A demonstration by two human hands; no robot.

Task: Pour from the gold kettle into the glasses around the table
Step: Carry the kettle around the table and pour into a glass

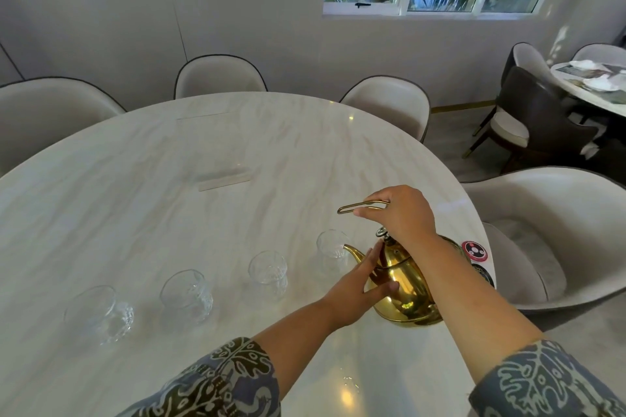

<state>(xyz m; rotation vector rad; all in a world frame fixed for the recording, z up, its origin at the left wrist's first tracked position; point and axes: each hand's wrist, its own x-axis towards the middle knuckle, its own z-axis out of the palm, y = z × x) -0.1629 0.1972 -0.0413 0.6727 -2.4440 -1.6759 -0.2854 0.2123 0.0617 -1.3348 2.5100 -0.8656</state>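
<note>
**On the marble bench: a gold kettle steadied by both hands beside a row of glasses**

On the near right of the round, white-veined marble bench (169, 179) stands the gold kettle (404, 294), a polished, pear-shaped brass-coloured vessel with a curved gooseneck spout (352, 250) pointing left and a small ribbed silver lid knob (382, 232). Its base rests flat on the glossy stone. The right hand (401, 213) is closed in a grip around the thin wire loop handle (362, 206), which stands raised above the lid. The left hand (359, 284) is open, fingers stretched flat, the fingertips touching the kettle's smooth side just below the spout.

Four clear, faceted glasses run in a slightly curved row leftward from the spout: the nearest glass (333, 245) sits just behind the spout tip, then the second glass (268, 271), the third glass (186, 294) and the fourth glass (100, 313) farthest left. All stand upright and look empty.

A flat, clear acrylic stand (222, 176) lies near the bench's middle. Two round printed coasters (474, 250) sit at the right edge behind the kettle. Both forearms emerge from sleeves (233, 379) in a blue-grey leaf print. Cream, curved-back upholstered chairs (220, 76) ring the bench.
</note>
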